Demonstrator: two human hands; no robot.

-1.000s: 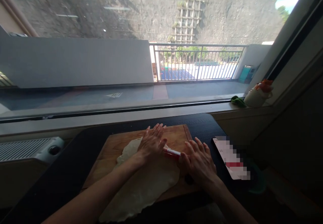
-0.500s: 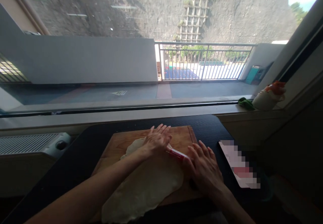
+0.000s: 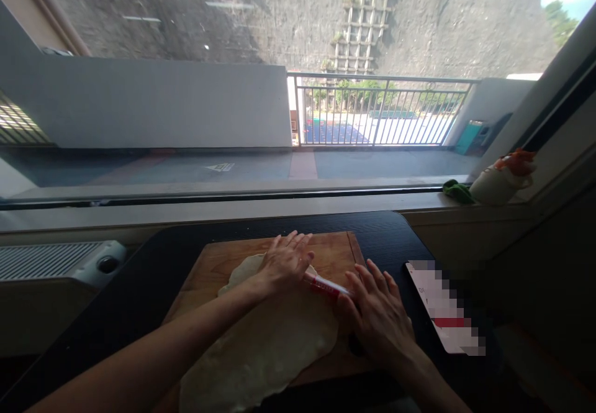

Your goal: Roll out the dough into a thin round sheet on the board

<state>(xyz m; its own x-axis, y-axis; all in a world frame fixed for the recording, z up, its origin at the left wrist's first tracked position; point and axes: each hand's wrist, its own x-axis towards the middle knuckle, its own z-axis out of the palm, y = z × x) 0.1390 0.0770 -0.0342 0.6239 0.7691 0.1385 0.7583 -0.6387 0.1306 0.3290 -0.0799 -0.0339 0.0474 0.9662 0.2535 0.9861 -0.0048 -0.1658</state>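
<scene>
A thin sheet of pale dough (image 3: 261, 351) lies spread over the wooden cutting board (image 3: 344, 245) and hangs past its near edge. Across the dough's far right part lies a slim red and white rod (image 3: 326, 285), used like a rolling pin; its exact kind I cannot make out. My left hand (image 3: 286, 261) rests with stretched fingers on the rod's far left end. With fingers spread, my right hand (image 3: 377, 298) lies over the rod's near right end. Both palms hide the ends of the rod.
The board stands on a black table (image 3: 386, 230) by a window sill. A phone (image 3: 435, 307), partly pixelated, lies on the right. On the sill are a white pot (image 3: 498, 183) and a green item (image 3: 459, 191). A radiator (image 3: 56, 264) stands at left.
Both hands stay on the rod, which has turned slightly so its printing looks different. The left hand has shifted slightly left; the view has tilted a little.
</scene>
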